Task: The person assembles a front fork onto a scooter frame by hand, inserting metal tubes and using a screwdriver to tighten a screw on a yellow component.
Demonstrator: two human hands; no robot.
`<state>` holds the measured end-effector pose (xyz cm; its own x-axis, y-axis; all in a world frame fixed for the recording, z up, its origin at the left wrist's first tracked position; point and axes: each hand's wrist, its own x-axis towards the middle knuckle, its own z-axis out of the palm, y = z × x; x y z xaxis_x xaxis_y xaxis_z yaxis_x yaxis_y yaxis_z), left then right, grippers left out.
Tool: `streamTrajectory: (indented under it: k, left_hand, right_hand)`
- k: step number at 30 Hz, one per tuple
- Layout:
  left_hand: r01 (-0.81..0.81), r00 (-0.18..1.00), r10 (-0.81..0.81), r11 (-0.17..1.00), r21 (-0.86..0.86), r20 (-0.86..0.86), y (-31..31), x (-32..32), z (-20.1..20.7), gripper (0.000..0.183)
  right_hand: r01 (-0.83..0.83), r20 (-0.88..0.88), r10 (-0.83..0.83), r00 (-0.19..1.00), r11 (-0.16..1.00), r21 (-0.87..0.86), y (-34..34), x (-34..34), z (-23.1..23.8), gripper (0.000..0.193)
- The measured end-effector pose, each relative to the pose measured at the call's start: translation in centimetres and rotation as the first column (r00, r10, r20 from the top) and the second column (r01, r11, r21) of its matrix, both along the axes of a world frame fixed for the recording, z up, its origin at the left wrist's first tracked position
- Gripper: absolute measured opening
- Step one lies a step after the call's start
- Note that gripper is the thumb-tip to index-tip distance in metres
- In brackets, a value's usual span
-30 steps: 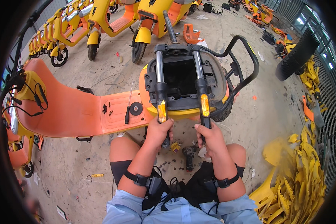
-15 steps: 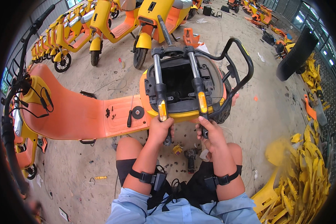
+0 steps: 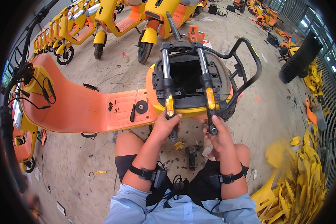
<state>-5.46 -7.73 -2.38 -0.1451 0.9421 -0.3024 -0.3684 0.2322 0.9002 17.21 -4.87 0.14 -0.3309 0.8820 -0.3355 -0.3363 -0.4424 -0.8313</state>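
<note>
A scooter front fork (image 3: 169, 86), with two chrome-and-black legs and amber reflectors, lies across the open seat compartment (image 3: 186, 74) of an orange and yellow scooter (image 3: 71, 104). Its steerer tube (image 3: 173, 27) points away from me. My left hand (image 3: 168, 125) is closed around the lower end of the left leg. The right leg's lower end is gripped by my right hand (image 3: 221, 134), thumb on top, other fingers partly hidden. On the footboard, left of the fork, lie a screwdriver (image 3: 133, 112), a black disc (image 3: 141, 107) and several small dark screws (image 3: 110, 106).
Between my knees, a cordless power tool (image 3: 192, 156) rests on the floor among dark bits. A black rack (image 3: 258, 71) juts from the scooter's right end. Yellow plastic panels (image 3: 295, 186) are heaped at the right. Several yellow scooters (image 3: 119, 26) stand beyond.
The whole view has shifted a little, putting the scooter and fork slightly right and higher. The fork has moved slightly right over the compartment, with both hands still holding its legs.
</note>
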Motion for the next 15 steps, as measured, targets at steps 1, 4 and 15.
streamTrajectory:
  k: [1,4,15]
  left_hand:
    - [0.028,0.998,-0.028,1.0,0.003,-0.048,-0.3,-0.2,-0.1,0.022]
    - [0.079,0.985,-0.075,0.997,0.024,-0.153,-0.8,-0.8,-0.5,0.03]
    - [0.122,0.987,-0.113,0.989,0.078,-0.116,-1.5,-1.6,-0.3,0.057]
  right_hand:
    - [-0.009,0.001,0.009,1.0,1.0,-0.002,-0.2,0.2,-0.1,0.046]
    - [-0.065,-0.002,0.065,0.998,0.993,0.099,-0.3,0.9,0.6,0.05]
    - [-0.1,0.03,0.097,0.995,0.991,0.088,-0.4,1.1,-0.1,0.06]
